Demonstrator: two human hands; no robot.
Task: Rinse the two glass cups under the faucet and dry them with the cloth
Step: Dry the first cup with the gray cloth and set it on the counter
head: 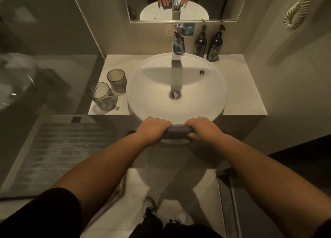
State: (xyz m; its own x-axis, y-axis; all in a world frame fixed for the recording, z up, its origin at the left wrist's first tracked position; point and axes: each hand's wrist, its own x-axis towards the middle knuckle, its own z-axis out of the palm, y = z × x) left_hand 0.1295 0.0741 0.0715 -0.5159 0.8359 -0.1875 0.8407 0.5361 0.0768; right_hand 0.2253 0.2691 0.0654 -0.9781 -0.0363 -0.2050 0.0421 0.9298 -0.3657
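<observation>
Two ribbed glass cups stand upright on the counter left of the basin: the far cup (pixel 116 80) and the near cup (pixel 103 97), touching or nearly so. A grey-blue cloth (pixel 176 131) lies draped over the front rim of the round white sink (pixel 211 94). My left hand (pixel 153 127) grips the cloth's left end and my right hand (pixel 202 127) grips its right end, fingers curled over it. The chrome faucet (pixel 177 48) rises behind the basin; I see no water running.
Two dark pump bottles (pixel 200 42) (pixel 215 46) stand at the back right of the pale counter (pixel 243 87). A mirror (pixel 215 5) hangs above. A glass shower partition (pixel 53 67) is on the left, a coiled cord (pixel 297 8) at upper right.
</observation>
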